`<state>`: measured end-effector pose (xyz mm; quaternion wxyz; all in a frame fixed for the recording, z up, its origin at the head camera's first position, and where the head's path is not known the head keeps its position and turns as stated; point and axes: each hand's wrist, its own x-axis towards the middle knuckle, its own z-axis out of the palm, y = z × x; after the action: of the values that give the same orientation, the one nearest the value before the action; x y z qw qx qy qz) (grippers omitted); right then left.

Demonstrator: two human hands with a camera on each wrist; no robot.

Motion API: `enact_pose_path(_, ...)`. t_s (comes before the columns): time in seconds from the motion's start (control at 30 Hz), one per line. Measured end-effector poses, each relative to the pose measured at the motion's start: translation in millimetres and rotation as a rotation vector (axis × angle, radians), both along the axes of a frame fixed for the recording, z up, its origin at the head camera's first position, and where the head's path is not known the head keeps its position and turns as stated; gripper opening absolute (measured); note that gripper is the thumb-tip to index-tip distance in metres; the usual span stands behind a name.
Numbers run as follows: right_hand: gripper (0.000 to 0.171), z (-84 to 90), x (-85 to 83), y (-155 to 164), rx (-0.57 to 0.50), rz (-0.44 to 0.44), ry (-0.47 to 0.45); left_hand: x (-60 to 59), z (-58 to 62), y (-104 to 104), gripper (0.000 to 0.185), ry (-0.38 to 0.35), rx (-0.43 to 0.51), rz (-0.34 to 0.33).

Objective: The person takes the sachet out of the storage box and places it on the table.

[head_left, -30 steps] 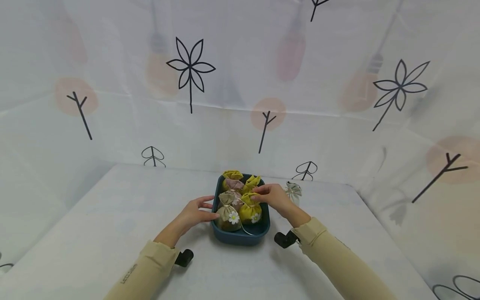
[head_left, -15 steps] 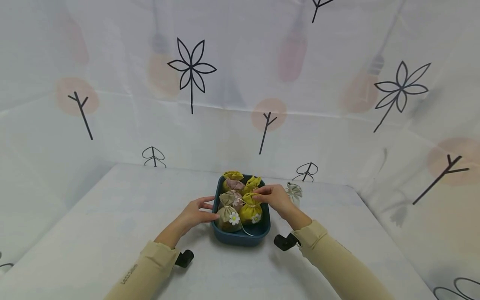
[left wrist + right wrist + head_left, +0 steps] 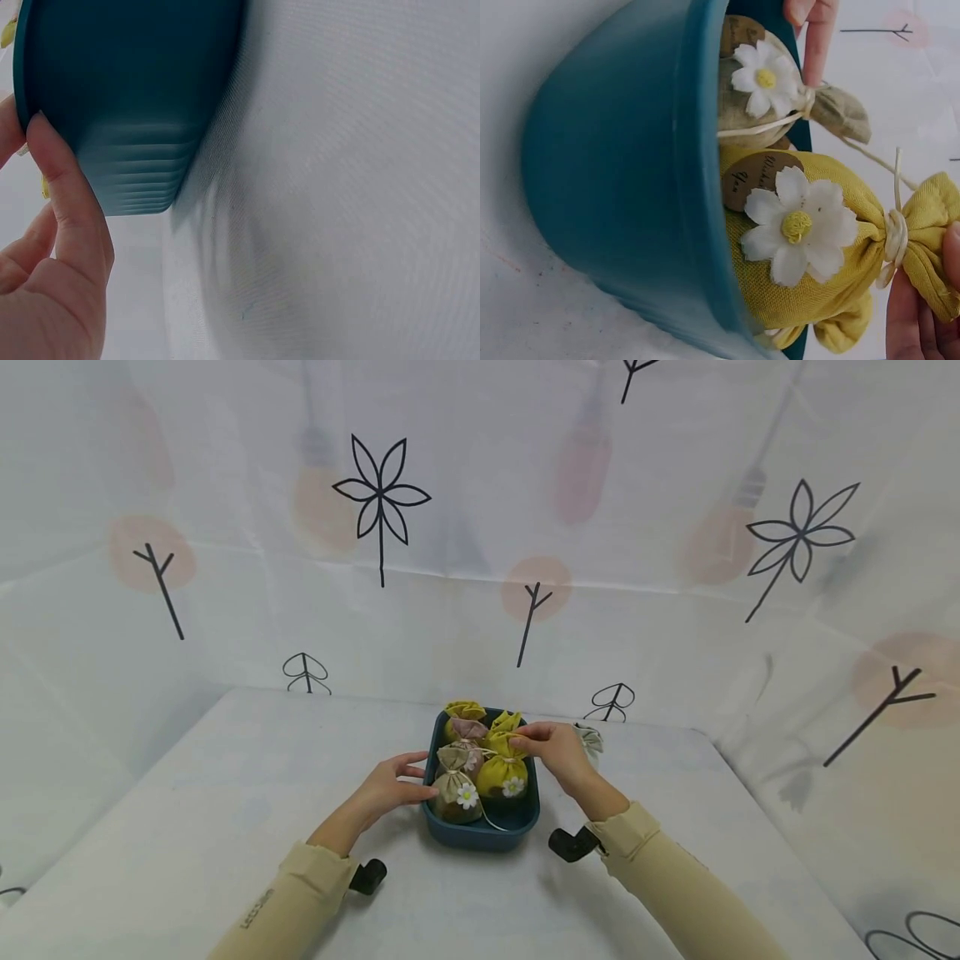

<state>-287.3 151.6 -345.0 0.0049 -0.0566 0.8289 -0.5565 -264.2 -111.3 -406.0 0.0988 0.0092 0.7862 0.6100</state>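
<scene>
Right hand (image 3: 570, 758) pinched the gathered top of 1 yellow pouch (image 3: 498, 774), held within the right side of the blue bin (image 3: 476, 838). Left hand (image 3: 386, 789), fingers loosely extended, touched the left rim. 1 beige pouch (image 3: 455, 806) stood just beside; 1 pale pouch (image 3: 591, 740) showed outside, behind right hand.

Pouch (image 3: 836, 281): coarse woven cloth; basket (image 3: 622, 150): smooth plastic, soft sheen

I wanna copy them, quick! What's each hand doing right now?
Left hand: holding the blue plastic bin by its rim.
Right hand: holding the front yellow drawstring bag by its gathered top.
</scene>
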Motion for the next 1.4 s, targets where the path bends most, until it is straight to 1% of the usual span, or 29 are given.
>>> enact_pose_path(0.23,0.021,3.8,2.7,-1.2,-0.060,-0.034,0.014,-0.6,-0.9,-0.5,0.073,0.001,-0.002,-0.002)
enact_pose_path(0.57,0.026,11.4,14.7,1.7,-0.107,-0.053,0.036,-0.3,0.1,0.2,0.073,0.002,0.013,-0.006)
enact_pose_path(0.77,0.029,14.6,23.1,7.4,-0.108,-0.084,0.055,0.3,0.1,-0.1,0.072,0.007,0.024,-0.012)
enact_pose_path(0.97,0.028,17.2,29.4,16.6,-0.103,-0.098,0.042,2.6,2.0,0.6,0.072,0.009,0.034,-0.011)
enact_pose_path(1.2,0.028,19.5,39.8,25.3,-0.153,-0.085,0.080,2.4,2.7,0.9,0.071,0.007,0.036,-0.012)
enact_pose_path(1.4,0.032,17.5,46.4,35.5,-0.171,-0.107,0.079,1.8,1.3,0.8,0.072,-0.003,0.018,-0.009)
